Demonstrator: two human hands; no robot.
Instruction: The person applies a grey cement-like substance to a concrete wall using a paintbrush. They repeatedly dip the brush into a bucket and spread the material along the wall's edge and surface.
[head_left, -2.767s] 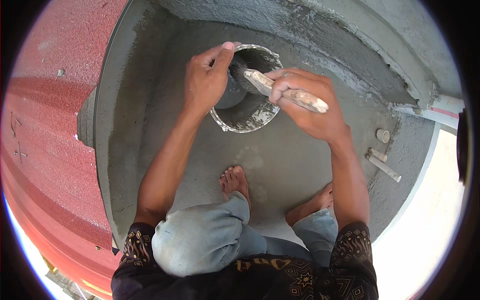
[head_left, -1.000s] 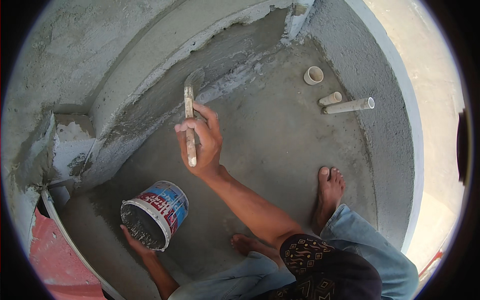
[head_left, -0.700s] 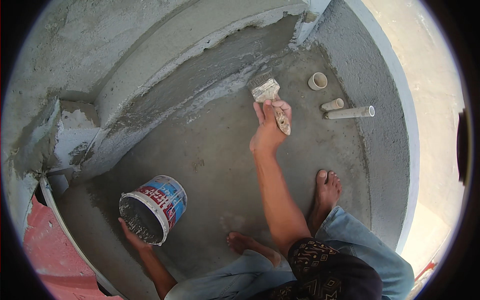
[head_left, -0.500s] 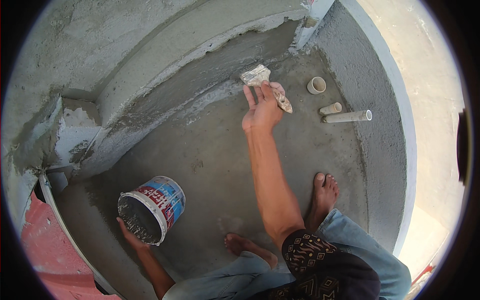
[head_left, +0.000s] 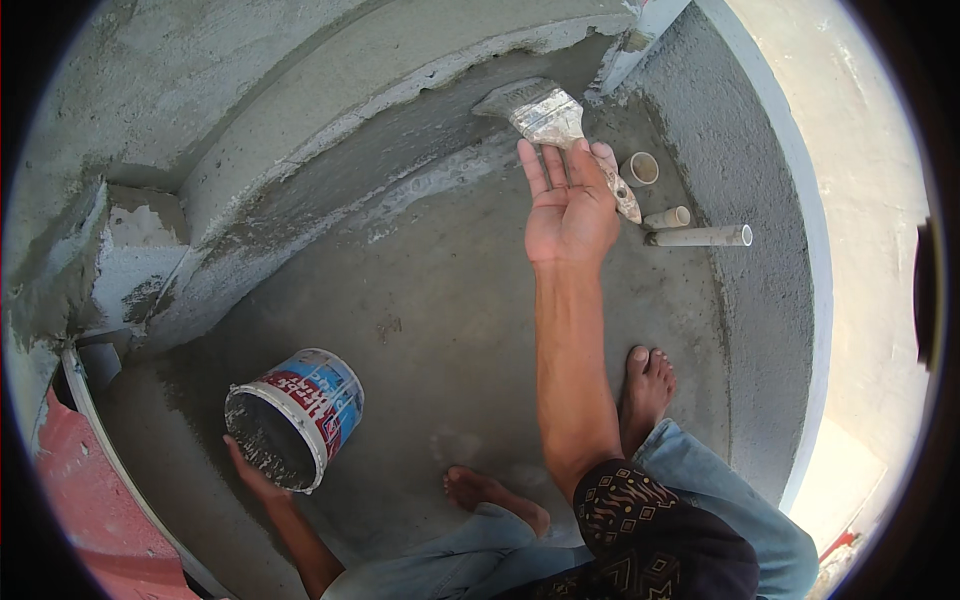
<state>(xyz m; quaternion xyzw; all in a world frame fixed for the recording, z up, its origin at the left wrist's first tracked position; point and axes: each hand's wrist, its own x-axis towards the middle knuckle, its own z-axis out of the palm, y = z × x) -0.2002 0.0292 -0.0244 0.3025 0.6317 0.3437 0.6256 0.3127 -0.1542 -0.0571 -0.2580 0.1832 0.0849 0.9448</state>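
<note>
My left hand (head_left: pixel 260 470) supports a paint bucket (head_left: pixel 338 390) with blue and red printing, tilted with its open mouth toward me and grey slurry inside. My right hand (head_left: pixel 570 210) grips the wooden handle of a wide, cement-crusted brush (head_left: pixel 540 115), palm turned up. The bristles are at the lower face of the curved cement wall (head_left: pixel 330 190), near its right end; whether they touch it I cannot tell. Just right of my right hand stand short white pipe stubs (head_left: pixel 640 172) and a longer white pipe (head_left: pixel 700 236).
The grey cement floor (head_left: pixel 380 280) has my bare feet on it. A rough low wall (head_left: pixel 760 300) with a pale top runs down the right. A cement block (head_left: pixel 140 260) juts out at the left, above a red textured panel (head_left: pixel 90 480).
Earlier the brush was in the bucket; since then it has moved out to the wall. In the last second my right hand turned palm up and moved right and up along the wall.
</note>
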